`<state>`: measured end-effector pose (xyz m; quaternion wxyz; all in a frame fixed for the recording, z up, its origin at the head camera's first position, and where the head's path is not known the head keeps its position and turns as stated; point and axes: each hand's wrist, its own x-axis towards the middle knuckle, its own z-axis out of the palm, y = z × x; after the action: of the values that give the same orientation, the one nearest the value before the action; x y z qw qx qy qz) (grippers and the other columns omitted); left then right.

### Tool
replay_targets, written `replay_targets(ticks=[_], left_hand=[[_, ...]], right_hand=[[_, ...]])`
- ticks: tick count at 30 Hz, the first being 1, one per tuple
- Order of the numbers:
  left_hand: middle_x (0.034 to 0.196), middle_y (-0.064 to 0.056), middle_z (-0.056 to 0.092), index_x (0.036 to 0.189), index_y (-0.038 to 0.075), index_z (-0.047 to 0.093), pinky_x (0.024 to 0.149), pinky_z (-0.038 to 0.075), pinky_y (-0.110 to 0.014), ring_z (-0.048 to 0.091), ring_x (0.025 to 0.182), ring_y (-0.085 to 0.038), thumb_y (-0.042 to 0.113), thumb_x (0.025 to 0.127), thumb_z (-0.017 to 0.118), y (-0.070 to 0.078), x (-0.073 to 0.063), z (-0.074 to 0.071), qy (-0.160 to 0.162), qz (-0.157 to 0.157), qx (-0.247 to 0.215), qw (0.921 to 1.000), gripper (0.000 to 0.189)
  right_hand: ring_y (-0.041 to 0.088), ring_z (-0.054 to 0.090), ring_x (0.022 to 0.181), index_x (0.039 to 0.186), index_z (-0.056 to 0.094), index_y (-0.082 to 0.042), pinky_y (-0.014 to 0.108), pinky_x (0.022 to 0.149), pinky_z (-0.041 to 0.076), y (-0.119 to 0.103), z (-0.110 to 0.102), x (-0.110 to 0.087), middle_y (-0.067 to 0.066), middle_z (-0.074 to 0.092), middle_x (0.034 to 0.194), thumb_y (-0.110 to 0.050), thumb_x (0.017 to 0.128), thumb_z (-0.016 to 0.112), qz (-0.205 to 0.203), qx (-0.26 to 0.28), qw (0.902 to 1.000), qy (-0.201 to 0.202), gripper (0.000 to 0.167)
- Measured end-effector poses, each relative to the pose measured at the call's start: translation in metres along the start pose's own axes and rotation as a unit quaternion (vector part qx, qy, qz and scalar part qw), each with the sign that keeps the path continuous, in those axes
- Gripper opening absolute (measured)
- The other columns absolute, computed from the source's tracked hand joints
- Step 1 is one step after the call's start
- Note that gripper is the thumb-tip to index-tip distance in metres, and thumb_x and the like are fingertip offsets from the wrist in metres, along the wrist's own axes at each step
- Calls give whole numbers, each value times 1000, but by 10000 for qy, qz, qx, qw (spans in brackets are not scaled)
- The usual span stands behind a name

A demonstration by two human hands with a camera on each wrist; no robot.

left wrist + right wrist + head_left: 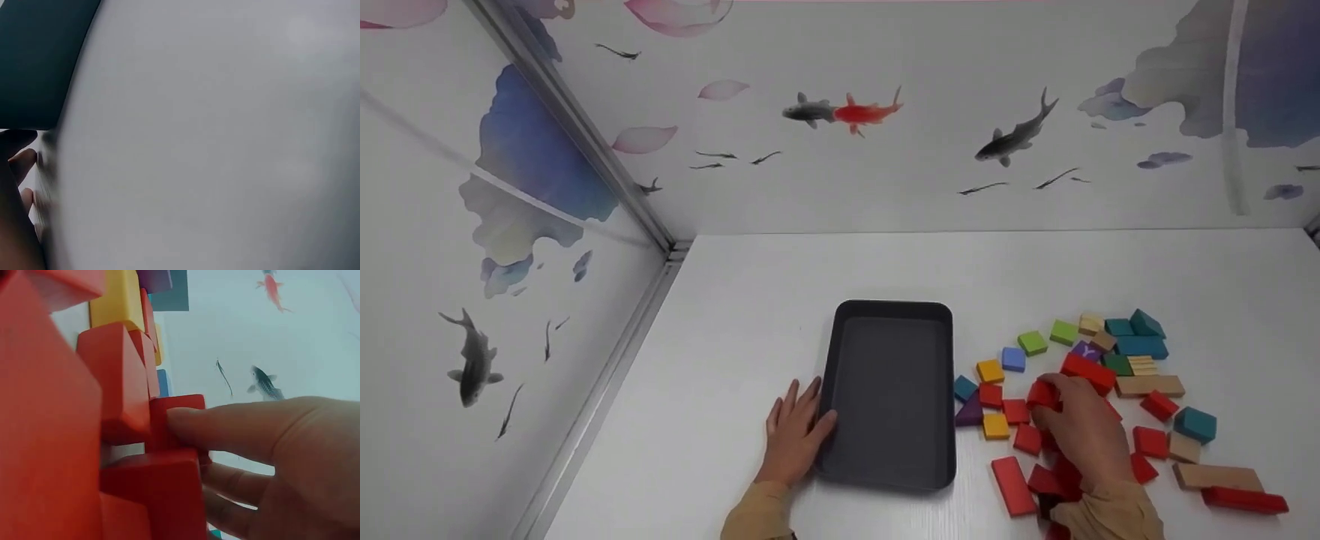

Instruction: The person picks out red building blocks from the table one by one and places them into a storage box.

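Right hand (1086,429) pinches a small red block (1042,394) at its ten o'clock; left hand (795,439), fingers spread, touches a dark-grey rectangular tray (891,390), two o'clock.

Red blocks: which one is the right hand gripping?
The red block just left of the longer red block in the head view: it alone is pinched between the right hand's thumb and fingers.
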<state>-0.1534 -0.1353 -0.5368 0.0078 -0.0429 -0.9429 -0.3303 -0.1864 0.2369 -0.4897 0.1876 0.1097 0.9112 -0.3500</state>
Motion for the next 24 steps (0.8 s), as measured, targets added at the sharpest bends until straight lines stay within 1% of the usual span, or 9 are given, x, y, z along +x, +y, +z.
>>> replay_targets(ticks=[3, 6, 9, 13, 17, 20, 22, 24], left_hand=[[143, 1, 30, 134, 13, 41, 104, 0, -46, 9, 134, -25, 49, 90, 38, -2, -2, -1, 72, 53, -35, 10000, 57], [142, 1, 32, 133, 12, 44, 104, 1, -46, 11, 134, -26, 48, 90, 39, -3, -2, -1, 209, 115, -23, 9997, 56], [142, 2, 32, 133, 13, 44, 104, 2, -46, 12, 134, -25, 49, 90, 40, 0, 1, 4, 247, 196, -5, 9995, 56], [143, 3, 30, 134, 14, 42, 104, 3, -46, 11, 134, -25, 49, 89, 42, 1, 3, 5, 170, 291, 116, 9994, 57], [143, 1, 30, 134, 14, 42, 104, 4, -46, 12, 134, -26, 44, 88, 47, 1, 4, 3, 269, 372, 167, 9988, 55], [143, 1, 31, 134, 14, 42, 103, 4, -46, 12, 134, -26, 38, 87, 49, -1, 4, 2, 274, 355, 187, 9988, 53], [142, 2, 31, 134, 15, 42, 103, 4, -47, 12, 134, -25, 33, 86, 49, -3, 3, 1, 224, 303, 216, 9991, 53], [142, 3, 31, 135, 16, 41, 103, 4, -46, 12, 134, -24, 29, 83, 49, -4, 1, 0, 178, 237, 222, 9993, 54]], right_hand=[[38, 36, 110, 135, 35, -7, 52, 76, 45, -4, 1, 0, 20, 37, 127, -24, 73, 73, 80, 209, 9997, 67, 74], [38, 37, 110, 134, 36, -8, 52, 75, 45, -7, 1, -2, 19, 39, 126, -25, 72, 74, -37, 231, 9996, 176, 75], [37, 39, 110, 133, 37, -8, 53, 78, 45, -9, -1, -6, 18, 42, 124, -23, 74, 73, -342, 49, 9988, 352, 70], [36, 42, 110, 131, 39, -8, 52, 83, 43, -17, 2, -12, 17, 45, 122, -19, 77, 69, -791, -216, 9953, 525, 62], [35, 44, 108, 131, 39, -7, 51, 84, 43, -33, 8, -15, 17, 46, 120, -18, 79, 68, -999, -304, 9934, 484, 60], [33, 46, 106, 131, 39, -9, 48, 83, 45, -46, 14, -19, 15, 47, 119, -18, 79, 68, -1199, -297, 9914, 427, 60], [30, 47, 106, 129, 41, -11, 47, 82, 45, -53, 21, -22, 11, 48, 119, -18, 79, 68, -1505, -267, 9872, 459, 58], [26, 49, 104, 127, 44, -14, 45, 82, 46, -62, 29, -26, 8, 49, 118, -18, 78, 68, -1875, -232, 9807, 505, 55]])
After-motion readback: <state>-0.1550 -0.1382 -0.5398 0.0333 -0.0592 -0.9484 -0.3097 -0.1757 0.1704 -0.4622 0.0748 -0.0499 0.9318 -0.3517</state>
